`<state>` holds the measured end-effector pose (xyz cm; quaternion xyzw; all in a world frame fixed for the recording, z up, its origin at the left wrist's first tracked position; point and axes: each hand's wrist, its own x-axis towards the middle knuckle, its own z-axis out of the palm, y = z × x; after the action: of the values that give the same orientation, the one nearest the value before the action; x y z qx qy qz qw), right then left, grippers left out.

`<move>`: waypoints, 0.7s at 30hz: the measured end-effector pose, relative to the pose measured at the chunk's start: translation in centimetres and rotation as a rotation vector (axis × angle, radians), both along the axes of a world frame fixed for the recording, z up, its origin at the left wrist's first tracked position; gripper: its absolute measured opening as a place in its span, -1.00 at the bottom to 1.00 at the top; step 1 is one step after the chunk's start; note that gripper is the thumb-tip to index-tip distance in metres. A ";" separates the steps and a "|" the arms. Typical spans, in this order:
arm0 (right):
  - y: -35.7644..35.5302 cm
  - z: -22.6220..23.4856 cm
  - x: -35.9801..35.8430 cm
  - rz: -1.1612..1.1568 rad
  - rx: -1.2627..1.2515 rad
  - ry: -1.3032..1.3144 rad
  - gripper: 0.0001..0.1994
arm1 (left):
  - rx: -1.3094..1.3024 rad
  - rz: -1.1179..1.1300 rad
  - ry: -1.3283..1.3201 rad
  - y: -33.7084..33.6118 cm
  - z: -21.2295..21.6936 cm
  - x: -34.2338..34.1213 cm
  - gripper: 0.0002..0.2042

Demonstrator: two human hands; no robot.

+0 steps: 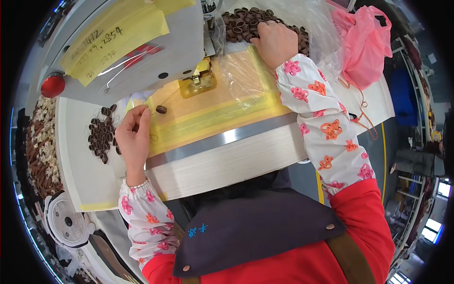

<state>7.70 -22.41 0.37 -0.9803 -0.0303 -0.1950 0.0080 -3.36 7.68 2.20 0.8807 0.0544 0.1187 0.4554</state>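
My left hand point(134, 137) is over the left part of the yellow-taped work surface, its fingers curled in towards the thumb. Whatever they may hold is hidden. A single small brown loop point(161, 109) lies just right of those fingertips. At the far side, my right hand point(276, 43) reaches into a heap of brown loops point(240, 26), fingers bent down among them. Its fingertips are partly covered, so a piece in them cannot be made out. Between the hands stands a sewing machine point(182, 42), its presser foot point(197, 79) over a yellowish plate.
More brown loops point(101, 135) with loose threads lie left of my left hand. Clear plastic film point(243, 78) covers part of the surface. A pink plastic bag point(366, 47) sits at the far right. A red knob point(52, 86) juts from the machine; a white fan point(68, 220) stands at lower left.
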 end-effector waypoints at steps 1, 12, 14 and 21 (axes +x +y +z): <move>0.0 -0.3 0.2 -0.005 -0.019 -0.003 -0.76 | -0.037 0.012 -0.006 -0.6 0.4 0.0 -0.84; 0.8 -1.7 0.6 -0.004 -0.051 -0.055 -0.83 | 0.660 -0.237 -0.418 -6.6 -3.7 2.8 -0.71; 0.2 -1.8 0.5 0.028 -0.035 -0.075 -0.82 | 0.629 -0.217 -0.333 -6.8 -3.6 2.9 -0.78; 3.8 0.3 -2.7 0.657 0.666 -0.127 -0.89 | 0.213 -0.216 -0.074 -6.2 -2.0 2.7 -0.85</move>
<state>5.02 -18.65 0.68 -0.8490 -0.2752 -0.2409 0.3815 -0.71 1.50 0.21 0.9198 -0.0707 0.1065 0.3711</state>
